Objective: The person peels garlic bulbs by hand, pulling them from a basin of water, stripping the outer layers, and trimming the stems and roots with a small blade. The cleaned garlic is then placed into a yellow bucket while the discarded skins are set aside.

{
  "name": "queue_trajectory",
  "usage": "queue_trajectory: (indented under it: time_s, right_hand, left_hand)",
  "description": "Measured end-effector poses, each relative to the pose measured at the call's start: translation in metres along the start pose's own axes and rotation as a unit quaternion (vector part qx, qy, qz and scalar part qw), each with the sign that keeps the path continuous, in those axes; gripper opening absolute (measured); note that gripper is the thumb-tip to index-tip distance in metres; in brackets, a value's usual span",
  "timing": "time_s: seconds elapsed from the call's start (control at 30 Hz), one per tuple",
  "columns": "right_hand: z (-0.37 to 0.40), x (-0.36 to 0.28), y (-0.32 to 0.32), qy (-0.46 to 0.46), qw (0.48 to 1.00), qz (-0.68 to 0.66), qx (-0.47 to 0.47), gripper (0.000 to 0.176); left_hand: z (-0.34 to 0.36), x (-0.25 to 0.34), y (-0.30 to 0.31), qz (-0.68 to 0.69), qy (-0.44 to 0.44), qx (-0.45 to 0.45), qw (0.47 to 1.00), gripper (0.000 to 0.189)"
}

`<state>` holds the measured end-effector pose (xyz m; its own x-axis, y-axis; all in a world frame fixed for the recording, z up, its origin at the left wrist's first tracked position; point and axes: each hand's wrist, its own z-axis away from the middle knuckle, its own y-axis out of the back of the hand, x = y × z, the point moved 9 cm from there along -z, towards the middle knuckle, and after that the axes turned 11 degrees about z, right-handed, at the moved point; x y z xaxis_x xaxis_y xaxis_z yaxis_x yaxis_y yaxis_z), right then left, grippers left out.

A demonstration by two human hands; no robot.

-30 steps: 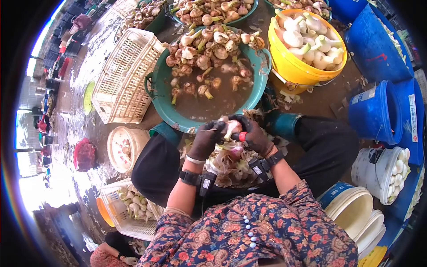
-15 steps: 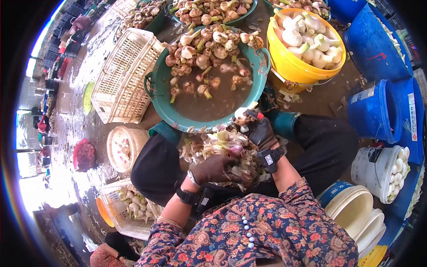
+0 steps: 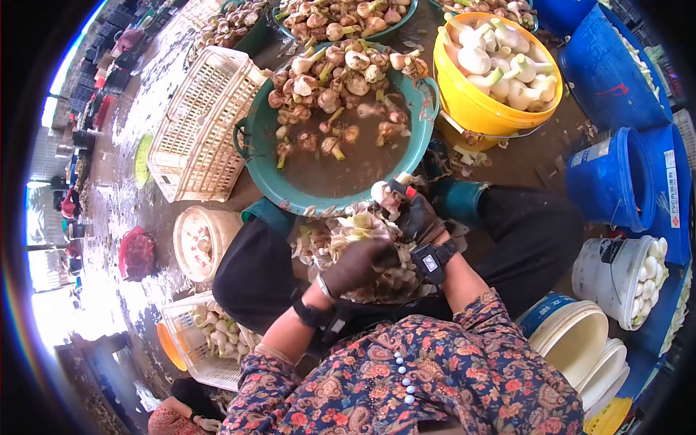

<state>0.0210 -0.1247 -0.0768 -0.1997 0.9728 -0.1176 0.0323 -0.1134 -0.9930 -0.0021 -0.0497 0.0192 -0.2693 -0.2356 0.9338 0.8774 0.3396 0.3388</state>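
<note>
My right hand [image 3: 420, 216], in a dark glove, is closed round a garlic bulb [image 3: 386, 197] near the front rim of a green tub [image 3: 341, 203]. A small black and red piece shows at its fingertips. My left hand [image 3: 362, 264], also gloved, is raised over a heap of garlic peelings [image 3: 377, 233] between my knees. Motion smears its fingers, and I cannot tell whether they hold anything. Unpeeled garlic bulbs [image 3: 330, 98] pile up at the tub's far side, with several more in its brown water.
At the upper right stands a yellow bucket [image 3: 464, 119] of peeled garlic. Stacked white crates [image 3: 206, 123] lie left of the tub. Blue buckets [image 3: 602, 181] and a white bucket [image 3: 602, 279] of garlic line the right. Another person's hand [image 3: 209, 423] shows at the lower left.
My left hand has risen from the peelings and moved slightly up. My right hand has shifted a little left and down, turning the garlic bulb.
</note>
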Motion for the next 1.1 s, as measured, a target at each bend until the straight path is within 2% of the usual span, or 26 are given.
queue_trajectory:
  time_s: [0.03,0.07,0.1,0.13,0.2,0.23,0.27,0.3,0.33,0.37,0.47,0.53,0.6,0.67,0.7,0.73,0.77,0.8,0.87,0.9,0.93,0.97,1.0,1.03,1.07,1.1]
  right_hand:
    - [0.003,-0.008,0.015,0.043,0.986,0.104,0.122,0.027]
    - [0.013,-0.020,0.025,0.084,0.945,0.203,0.242,0.027]
    - [0.015,-0.024,0.013,0.083,0.919,0.311,0.229,0.031]
    - [0.013,-0.024,0.013,0.083,0.918,0.312,0.229,0.031]
    - [0.003,-0.016,-0.019,0.120,0.983,0.122,0.068,0.034]
    - [0.017,-0.026,-0.010,0.143,0.901,0.333,0.238,0.034]
    - [0.016,-0.027,-0.005,0.142,0.902,0.334,0.235,0.034]
    - [0.018,-0.035,-0.007,0.158,0.808,0.517,0.234,0.034]
    - [0.019,-0.038,-0.011,0.168,0.680,0.677,0.224,0.035]
    - [0.024,-0.034,-0.023,0.129,0.773,0.552,0.284,0.035]
    - [0.030,-0.035,-0.031,0.096,0.749,0.557,0.344,0.033]
    - [0.027,-0.034,-0.025,0.078,0.762,0.546,0.339,0.039]
    - [0.018,-0.016,-0.017,0.051,0.904,0.331,0.265,0.050]
    - [0.015,-0.018,-0.016,0.078,0.902,0.322,0.278,0.058]
    - [0.016,-0.014,-0.016,0.075,0.920,0.252,0.291,0.059]
    - [0.015,-0.010,-0.015,0.071,0.933,0.181,0.302,0.059]
    - [0.014,-0.010,-0.007,0.039,0.934,0.243,0.258,0.059]
    - [0.014,-0.008,-0.005,0.039,0.934,0.242,0.259,0.059]
    - [0.016,-0.005,0.000,0.031,0.930,0.242,0.277,0.056]
    - [0.014,-0.005,0.001,0.030,0.929,0.245,0.275,0.056]
    - [0.013,-0.007,0.001,0.028,0.907,0.313,0.280,0.056]
    - [0.011,-0.009,0.000,0.025,0.881,0.379,0.284,0.056]
    - [0.010,-0.008,0.000,0.025,0.881,0.380,0.281,0.056]
    - [0.011,-0.007,0.003,0.014,0.882,0.366,0.296,0.057]
    - [0.012,-0.006,0.007,0.003,0.883,0.351,0.312,0.059]
    - [0.014,-0.009,0.009,0.005,0.883,0.351,0.311,0.059]
  left_hand:
    - [0.002,-0.002,0.002,0.000,0.002,-0.001,1.000,0.019]
    - [0.007,-0.011,0.000,-0.041,0.044,-0.040,0.997,0.021]
    - [0.012,-0.020,-0.004,-0.080,0.086,-0.077,0.990,0.024]
    - [0.012,-0.025,0.016,0.037,0.126,0.038,0.991,0.026]
    - [0.005,-0.025,0.053,0.058,0.124,0.188,0.973,0.028]
    - [-0.001,-0.014,0.065,0.050,0.078,0.239,0.967,0.027]
    - [-0.006,-0.003,0.076,0.039,0.030,0.289,0.956,0.026]
    - [-0.011,-0.003,0.079,0.046,0.012,0.306,0.951,0.025]
    - [-0.015,-0.004,0.079,0.045,0.012,0.306,0.951,0.025]
    - [-0.019,-0.001,0.079,0.027,0.037,0.306,0.951,0.024]
    - [-0.019,-0.025,0.076,0.008,0.061,0.323,0.944,0.020]
    - [-0.010,-0.061,0.084,0.088,0.047,0.372,0.923,0.017]
    - [0.006,-0.089,0.110,-0.088,0.153,0.395,0.901,0.017]
    - [0.014,-0.091,0.110,-0.240,0.218,0.317,0.891,0.019]
    - [0.017,-0.093,0.108,-0.240,0.219,0.316,0.891,0.019]
    - [0.021,-0.099,0.107,-0.172,0.210,0.330,0.904,0.024]
    - [0.023,-0.103,0.107,-0.103,0.199,0.344,0.912,0.029]
    - [0.018,-0.086,0.110,-0.102,0.199,0.343,0.912,0.029]
    - [-0.003,-0.064,0.096,0.059,0.192,0.287,0.937,0.037]
    - [-0.017,-0.048,0.089,0.165,0.084,0.279,0.942,0.054]
    - [-0.019,-0.036,0.085,0.085,0.063,0.277,0.955,0.066]
    - [-0.028,-0.038,0.073,0.137,0.079,0.221,0.963,0.066]
    - [-0.035,-0.039,0.060,0.188,0.093,0.163,0.964,0.066]
    - [-0.037,-0.036,0.063,0.132,0.017,0.196,0.972,0.057]
    - [-0.039,-0.048,0.066,0.130,0.016,0.198,0.971,0.057]
    - [-0.036,-0.089,0.071,0.328,0.126,0.224,0.909,0.047]
